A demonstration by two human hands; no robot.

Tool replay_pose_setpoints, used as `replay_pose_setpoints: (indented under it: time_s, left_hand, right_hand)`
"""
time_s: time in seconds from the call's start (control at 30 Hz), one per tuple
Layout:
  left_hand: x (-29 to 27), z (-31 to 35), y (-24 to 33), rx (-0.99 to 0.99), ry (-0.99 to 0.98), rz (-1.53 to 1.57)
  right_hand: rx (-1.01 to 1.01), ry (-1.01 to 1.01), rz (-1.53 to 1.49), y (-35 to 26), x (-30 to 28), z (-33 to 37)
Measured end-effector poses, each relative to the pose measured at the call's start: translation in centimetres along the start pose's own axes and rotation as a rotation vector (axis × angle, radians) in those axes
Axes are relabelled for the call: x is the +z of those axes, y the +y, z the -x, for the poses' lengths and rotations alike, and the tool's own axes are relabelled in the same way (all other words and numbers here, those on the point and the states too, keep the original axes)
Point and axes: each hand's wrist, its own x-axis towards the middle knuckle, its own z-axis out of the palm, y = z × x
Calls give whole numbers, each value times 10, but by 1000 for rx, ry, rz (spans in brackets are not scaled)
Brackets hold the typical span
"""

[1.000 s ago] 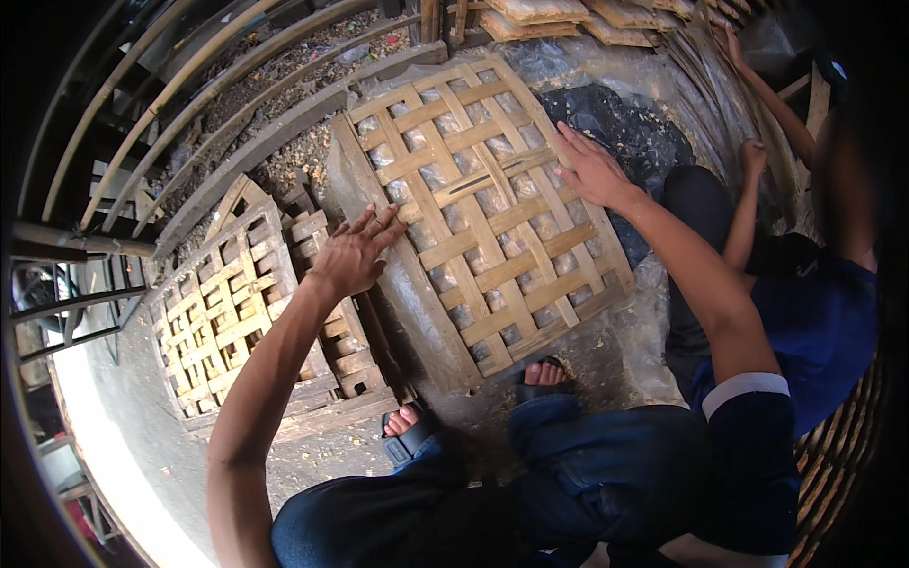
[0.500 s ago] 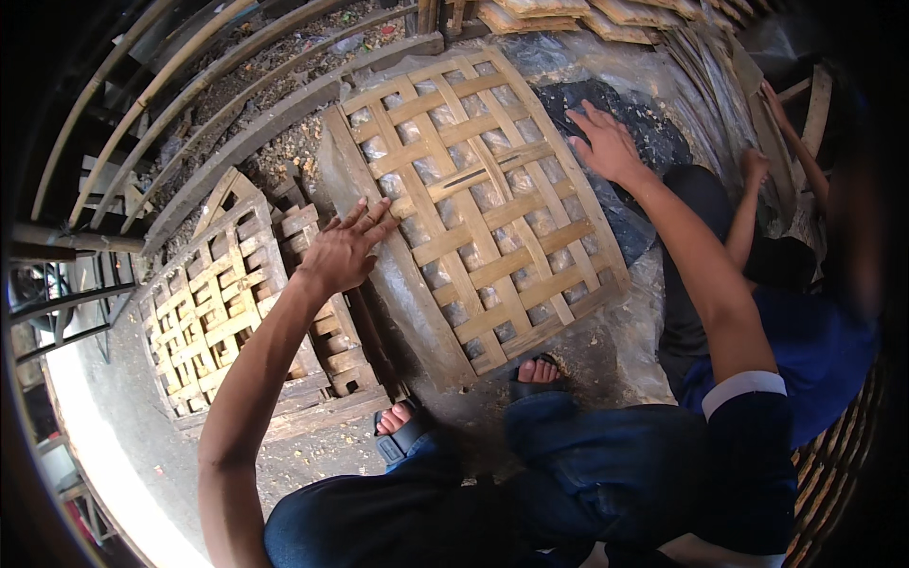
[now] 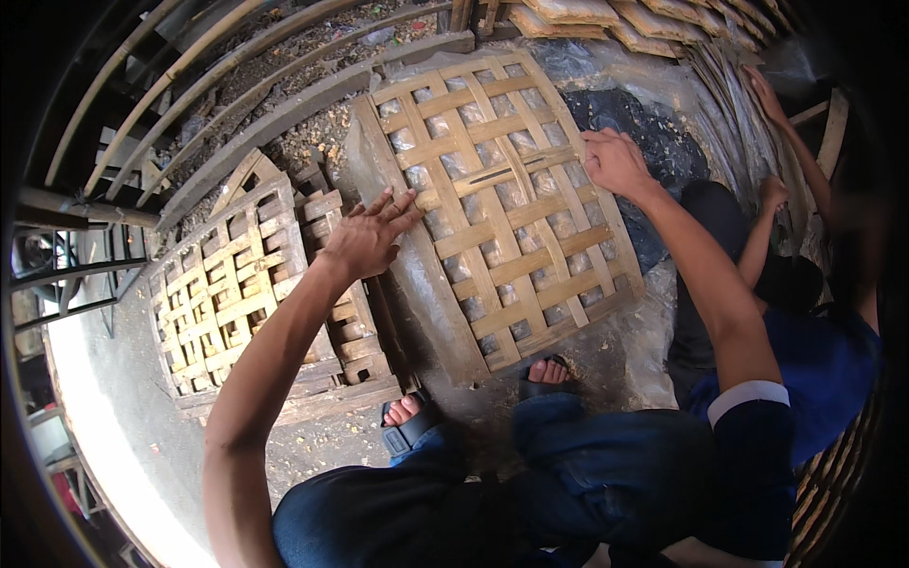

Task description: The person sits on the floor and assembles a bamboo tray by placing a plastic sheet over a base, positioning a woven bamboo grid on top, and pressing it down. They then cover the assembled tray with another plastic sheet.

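Observation:
In front of me lies a woven bamboo panel (image 3: pixel 492 204) of crossed flat strips in a wooden frame, with clear plastic showing through its gaps. My left hand (image 3: pixel 374 235) rests on the left rim of this panel, fingers stretched out and apart, fingertips over the frame. On the opposite side, my right hand (image 3: pixel 617 166) has its fingers bent over the right rim, gripping the edge. Their undersides are hidden from view. Plastic sheeting (image 3: pixel 398 246) hangs out along the panel's left side.
Another woven bamboo panel (image 3: pixel 227 293) lies at the left. A co-worker's hand (image 3: pixel 774 194) is at the right, near stacked plastic-edged sheets (image 3: pixel 729 104). Black plastic (image 3: pixel 634 123) lies beyond my right hand. Bamboo rails (image 3: pixel 170 76) run along the far left. Wooden-looking slabs (image 3: pixel 625 24) are stacked at the back.
My right hand has come from above the black plastic onto the panel's right rim, its spread fingers now bent around it. My left hand stays on the left rim. The whole view has shifted slightly.

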Motion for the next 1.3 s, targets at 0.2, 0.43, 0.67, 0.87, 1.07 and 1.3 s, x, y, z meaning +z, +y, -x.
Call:
replay_pose_setpoints:
  time_s: [0.2, 0.43, 0.67, 0.87, 1.07, 1.3]
  left_hand:
    - [-1, 1, 1, 4, 24, 68]
    - [-5, -3, 3, -1, -9, 86]
    - [-2, -6, 7, -21, 29, 203]
    - [-1, -4, 6, -5, 76, 274]
    - [1, -3, 3, 3, 78, 276]
    - [2, -3, 0, 11, 53, 231]
  right_hand:
    - [108, -136, 140, 32, -11, 18]
    - [450, -413, 217, 60, -12, 14]
    - [412, -452, 229, 56, 1, 12]
    - [413, -437, 101, 34, 0, 5]
    - [439, -390, 75, 40, -6, 5]
    - [721, -65, -197, 77, -46, -20]
